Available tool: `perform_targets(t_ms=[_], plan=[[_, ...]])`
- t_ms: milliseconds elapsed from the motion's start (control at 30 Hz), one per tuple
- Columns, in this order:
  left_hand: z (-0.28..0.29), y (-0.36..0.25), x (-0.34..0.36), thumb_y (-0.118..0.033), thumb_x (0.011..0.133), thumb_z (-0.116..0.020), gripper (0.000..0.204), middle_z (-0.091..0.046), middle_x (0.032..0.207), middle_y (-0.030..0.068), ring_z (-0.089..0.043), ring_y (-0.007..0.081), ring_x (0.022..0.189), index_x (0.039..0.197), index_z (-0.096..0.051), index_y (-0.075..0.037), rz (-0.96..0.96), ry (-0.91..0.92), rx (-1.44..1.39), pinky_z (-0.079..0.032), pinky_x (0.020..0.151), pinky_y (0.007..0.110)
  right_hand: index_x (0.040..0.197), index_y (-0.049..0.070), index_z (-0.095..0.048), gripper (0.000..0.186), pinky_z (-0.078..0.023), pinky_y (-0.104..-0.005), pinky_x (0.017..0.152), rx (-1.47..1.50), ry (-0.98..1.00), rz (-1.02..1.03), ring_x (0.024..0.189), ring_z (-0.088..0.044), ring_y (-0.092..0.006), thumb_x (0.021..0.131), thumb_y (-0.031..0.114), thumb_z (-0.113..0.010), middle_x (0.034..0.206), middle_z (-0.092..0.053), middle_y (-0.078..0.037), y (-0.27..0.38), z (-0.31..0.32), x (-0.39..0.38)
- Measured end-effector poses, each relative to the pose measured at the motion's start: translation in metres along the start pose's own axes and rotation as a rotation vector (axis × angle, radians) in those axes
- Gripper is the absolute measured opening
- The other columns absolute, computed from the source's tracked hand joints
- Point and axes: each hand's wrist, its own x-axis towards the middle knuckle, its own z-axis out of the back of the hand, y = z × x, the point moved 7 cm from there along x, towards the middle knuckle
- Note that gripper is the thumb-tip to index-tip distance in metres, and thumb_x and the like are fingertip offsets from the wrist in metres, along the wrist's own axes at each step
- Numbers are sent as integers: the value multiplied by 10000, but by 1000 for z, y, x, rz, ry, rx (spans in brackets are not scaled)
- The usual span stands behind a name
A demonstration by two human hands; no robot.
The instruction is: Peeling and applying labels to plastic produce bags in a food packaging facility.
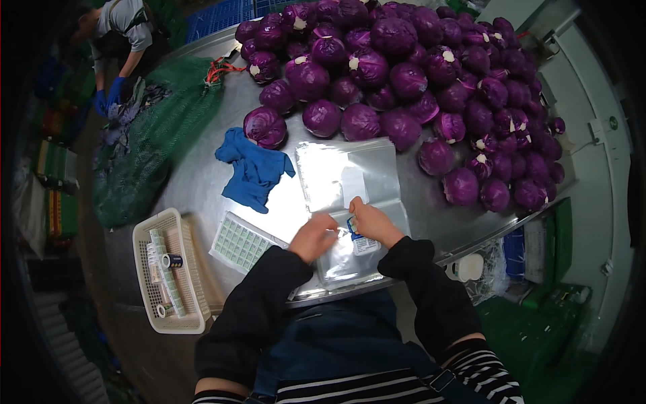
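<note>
Clear, glossy bags (380, 188) bear a blue-and-white label (365, 245) by the curled-in right hand (372, 223); the blurred left hand (314, 238), I can't tell.

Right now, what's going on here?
The person's right hand is at a blue-and-white label on clear plastic film on a metal table. The left hand, blurred, is close beside it; whether either holds anything is unclear. Purple cabbages are piled beyond, and a label sheet lies to the left. Farther off, a co-worker bends beside a green net bag.
</note>
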Motion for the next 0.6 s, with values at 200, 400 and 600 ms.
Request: perform_targets(t_ms=[200,400,600], plan=[[-37,-15,-34,-202,798,-769,209,-588,924,87,-587,272,942,956,-657,-122,-390,366,439,-427,849,412,1016,63,-530,359,-525,-498,668,-400,-46,-220,787,-693,-404,821,273,-746,821,-700,-195,8,27,-1],[-31,28,-7,-242,937,-656,209,-664,805,138,-648,286,793,953,-668,-34,150,227,-15,-497,737,379,979,76,-520,246,-433,-288,530,834,154,-125,539,-552,-119,911,210,-715,701,-616,-16,29,70,-20],[39,6,26,-173,986,-582,174,-590,759,71,-544,154,690,951,-604,-4,183,-460,-295,-451,672,294,989,81,-494,192,-444,-320,597,591,144,-10,665,-589,-149,915,124,-666,751,-612,-40,31,47,-16]])
